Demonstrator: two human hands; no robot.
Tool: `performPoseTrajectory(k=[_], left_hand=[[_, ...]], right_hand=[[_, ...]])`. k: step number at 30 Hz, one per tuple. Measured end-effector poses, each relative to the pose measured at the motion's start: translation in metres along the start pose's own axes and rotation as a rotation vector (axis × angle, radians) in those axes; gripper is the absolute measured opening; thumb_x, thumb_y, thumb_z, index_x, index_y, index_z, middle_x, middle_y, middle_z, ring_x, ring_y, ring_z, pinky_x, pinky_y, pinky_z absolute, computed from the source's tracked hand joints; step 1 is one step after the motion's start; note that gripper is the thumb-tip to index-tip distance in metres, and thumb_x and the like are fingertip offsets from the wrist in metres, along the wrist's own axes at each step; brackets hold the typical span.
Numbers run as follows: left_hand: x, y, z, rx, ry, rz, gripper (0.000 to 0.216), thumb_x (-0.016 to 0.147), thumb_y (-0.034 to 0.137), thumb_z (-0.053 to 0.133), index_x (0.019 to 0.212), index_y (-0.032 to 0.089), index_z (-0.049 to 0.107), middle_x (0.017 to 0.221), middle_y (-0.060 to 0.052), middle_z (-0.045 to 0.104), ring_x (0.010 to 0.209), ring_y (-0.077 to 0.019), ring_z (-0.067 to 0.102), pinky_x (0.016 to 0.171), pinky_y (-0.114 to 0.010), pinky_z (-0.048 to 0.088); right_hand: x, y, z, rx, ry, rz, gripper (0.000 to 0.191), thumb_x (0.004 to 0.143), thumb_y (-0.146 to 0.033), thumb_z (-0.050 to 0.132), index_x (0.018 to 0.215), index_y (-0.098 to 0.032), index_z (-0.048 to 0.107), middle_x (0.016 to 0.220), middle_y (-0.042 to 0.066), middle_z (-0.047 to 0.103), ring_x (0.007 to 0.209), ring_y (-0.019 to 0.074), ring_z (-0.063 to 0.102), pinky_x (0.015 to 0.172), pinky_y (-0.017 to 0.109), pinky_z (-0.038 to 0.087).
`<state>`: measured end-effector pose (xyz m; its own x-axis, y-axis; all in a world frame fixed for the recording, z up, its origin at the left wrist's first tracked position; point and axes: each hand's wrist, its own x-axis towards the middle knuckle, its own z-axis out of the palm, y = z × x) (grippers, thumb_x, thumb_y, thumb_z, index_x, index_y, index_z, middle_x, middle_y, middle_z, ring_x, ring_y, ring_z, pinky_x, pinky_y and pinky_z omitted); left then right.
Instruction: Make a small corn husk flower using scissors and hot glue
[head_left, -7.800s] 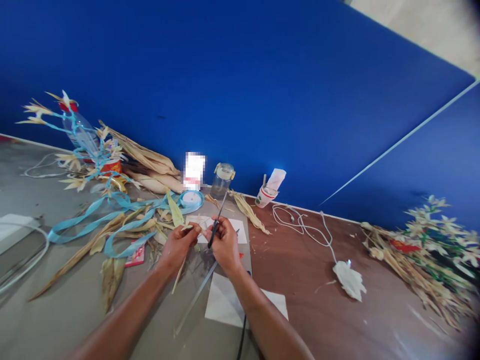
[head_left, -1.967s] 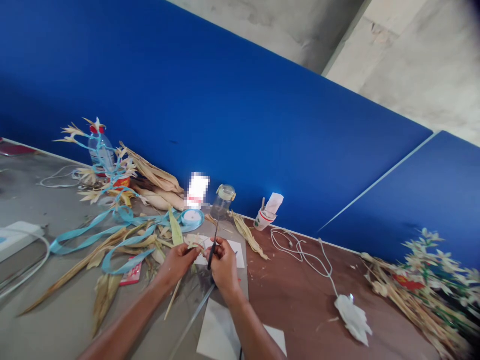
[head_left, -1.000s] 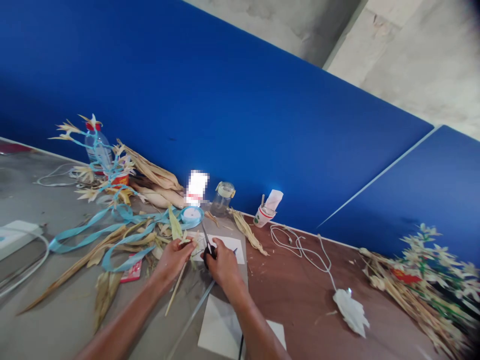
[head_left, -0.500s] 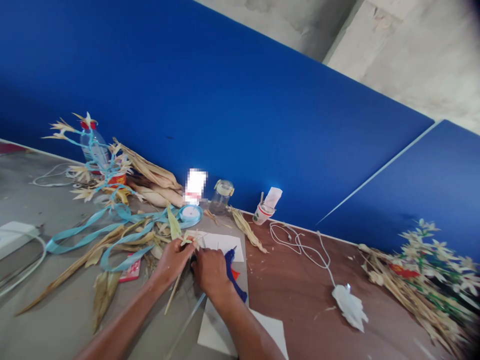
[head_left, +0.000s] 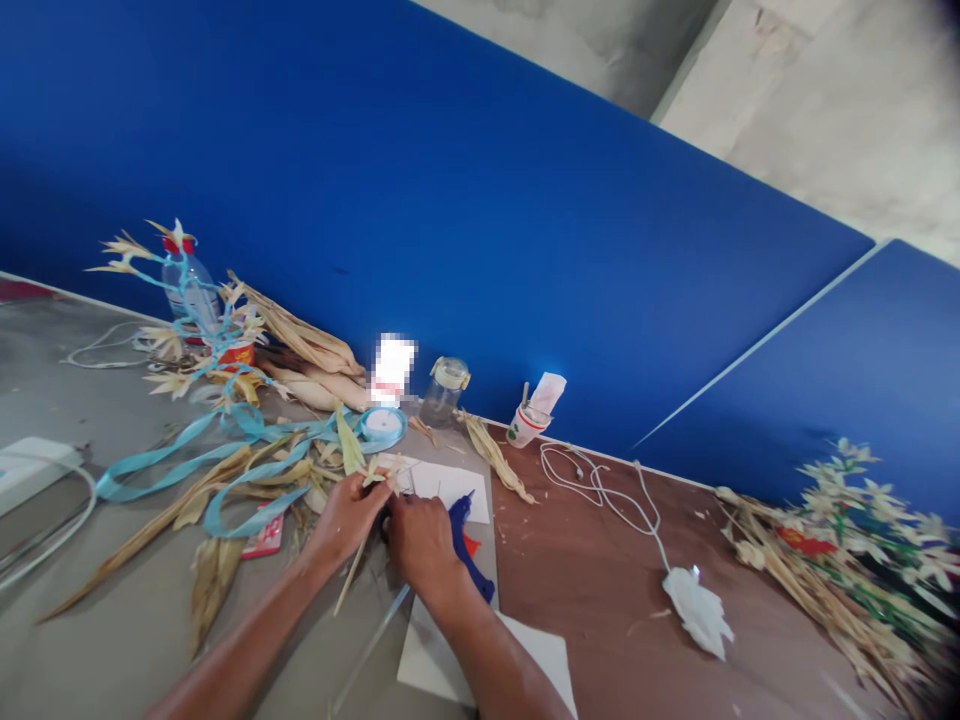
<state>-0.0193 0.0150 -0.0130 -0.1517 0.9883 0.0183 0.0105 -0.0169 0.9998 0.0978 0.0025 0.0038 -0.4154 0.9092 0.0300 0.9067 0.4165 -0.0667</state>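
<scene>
Left hand (head_left: 351,520) pinches a pale husk piece (head_left: 373,474); right hand (head_left: 424,540) curls beside it, contents undeterminable. Blue glue gun (head_left: 466,552) lies adjacent.

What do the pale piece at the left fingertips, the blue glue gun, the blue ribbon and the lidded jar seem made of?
Pale piece: probably dried husk, matte and yellowish, though small here.
Blue glue gun: likely plastic, smooth and evenly coloured.
Blue ribbon: fabric, perhaps satin, given its soft sheen and limp loops.
Lidded jar: transparent and smooth; glass or clear plastic, I cannot tell.
</scene>
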Motion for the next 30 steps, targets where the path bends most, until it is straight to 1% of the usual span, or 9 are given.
performPoseTrajectory(k=[3, 7, 10, 14, 21, 23, 25, 27, 30], left_hand=[[-0.001, 0.002, 0.000, 0.005, 0.013, 0.012, 0.021, 0.063, 0.036, 0.062, 0.072, 0.017, 0.065, 0.063, 0.000, 0.065, 0.066, -0.0189, 0.059, 0.063, -0.026, 0.044], [-0.001, 0.004, 0.000, 0.010, 0.015, 0.008, 0.022, 0.063, 0.036, 0.062, 0.073, 0.017, 0.065, 0.065, 0.000, 0.064, 0.065, -0.0181, 0.057, 0.060, -0.026, 0.043], [-0.002, 0.004, 0.000, 0.026, 0.019, -0.015, 0.023, 0.062, 0.037, 0.063, 0.072, 0.016, 0.064, 0.056, 0.002, 0.058, 0.057, -0.0161, 0.052, 0.053, -0.025, 0.039], [-0.001, 0.000, 0.001, 0.007, 0.002, -0.021, 0.025, 0.064, 0.038, 0.061, 0.071, 0.014, 0.063, 0.057, 0.002, 0.057, 0.059, -0.0156, 0.051, 0.055, -0.025, 0.039], [-0.001, -0.001, 0.001, 0.018, 0.023, -0.013, 0.025, 0.063, 0.038, 0.062, 0.071, 0.014, 0.063, 0.057, 0.002, 0.055, 0.059, -0.0157, 0.050, 0.055, -0.025, 0.038], [-0.002, 0.002, 0.001, 0.033, 0.021, 0.000, 0.024, 0.064, 0.038, 0.061, 0.068, 0.014, 0.062, 0.056, 0.002, 0.054, 0.058, -0.0147, 0.048, 0.055, -0.025, 0.037], [-0.003, 0.004, 0.000, 0.051, 0.016, 0.028, 0.023, 0.065, 0.037, 0.060, 0.067, 0.014, 0.062, 0.057, 0.003, 0.053, 0.057, -0.0137, 0.047, 0.055, -0.024, 0.036], [-0.004, 0.006, 0.000, 0.070, 0.006, 0.046, 0.023, 0.066, 0.037, 0.059, 0.068, 0.014, 0.062, 0.055, 0.004, 0.051, 0.055, -0.0126, 0.045, 0.053, -0.024, 0.035], [-0.005, 0.008, 0.001, 0.080, -0.016, 0.038, 0.024, 0.066, 0.038, 0.059, 0.069, 0.015, 0.062, 0.052, 0.005, 0.047, 0.051, -0.0113, 0.041, 0.050, -0.023, 0.032]], right_hand=[[-0.002, -0.001, -0.006, 0.001, -0.032, 0.034, 0.032, 0.080, -0.025, 0.052, 0.109, -0.010, 0.053, 0.082, 0.013, 0.069, 0.077, 0.0253, 0.067, 0.072, 0.035, 0.045], [-0.006, -0.005, -0.011, 0.013, -0.057, -0.008, 0.020, 0.081, -0.025, 0.051, 0.096, -0.015, 0.059, 0.082, 0.012, 0.070, 0.077, 0.0253, 0.067, 0.071, 0.035, 0.046], [-0.009, -0.008, -0.010, -0.010, -0.081, 0.013, 0.019, 0.082, -0.020, 0.048, 0.097, -0.016, 0.060, 0.082, 0.012, 0.069, 0.075, 0.0252, 0.067, 0.063, 0.032, 0.046], [-0.016, -0.009, -0.009, -0.019, -0.061, 0.050, 0.027, 0.083, -0.018, 0.045, 0.107, -0.020, 0.057, 0.096, 0.013, 0.064, 0.070, 0.0236, 0.066, 0.054, 0.029, 0.045], [-0.023, -0.003, -0.011, 0.026, -0.068, 0.045, 0.028, 0.078, -0.019, 0.051, 0.105, -0.018, 0.058, 0.094, 0.013, 0.062, 0.070, 0.0236, 0.065, 0.055, 0.029, 0.046], [-0.021, 0.005, -0.013, 0.101, -0.024, 0.047, 0.021, 0.078, -0.015, 0.049, 0.094, -0.018, 0.062, 0.088, 0.012, 0.064, 0.071, 0.0220, 0.065, 0.060, 0.029, 0.047], [-0.015, 0.014, -0.016, 0.243, 0.097, 0.097, 0.021, 0.079, -0.012, 0.045, 0.083, -0.017, 0.064, 0.084, 0.010, 0.066, 0.076, 0.0206, 0.064, 0.067, 0.028, 0.047], [-0.009, 0.022, -0.018, 0.464, 0.269, 0.162, 0.023, 0.081, -0.012, 0.043, 0.083, -0.018, 0.065, 0.086, 0.007, 0.067, 0.082, 0.0181, 0.063, 0.075, 0.027, 0.046], [-0.002, 0.029, -0.018, 0.744, 0.379, 0.204, 0.020, 0.080, -0.017, 0.046, 0.080, -0.019, 0.066, 0.081, 0.003, 0.069, 0.077, 0.0157, 0.062, 0.073, 0.025, 0.046]])
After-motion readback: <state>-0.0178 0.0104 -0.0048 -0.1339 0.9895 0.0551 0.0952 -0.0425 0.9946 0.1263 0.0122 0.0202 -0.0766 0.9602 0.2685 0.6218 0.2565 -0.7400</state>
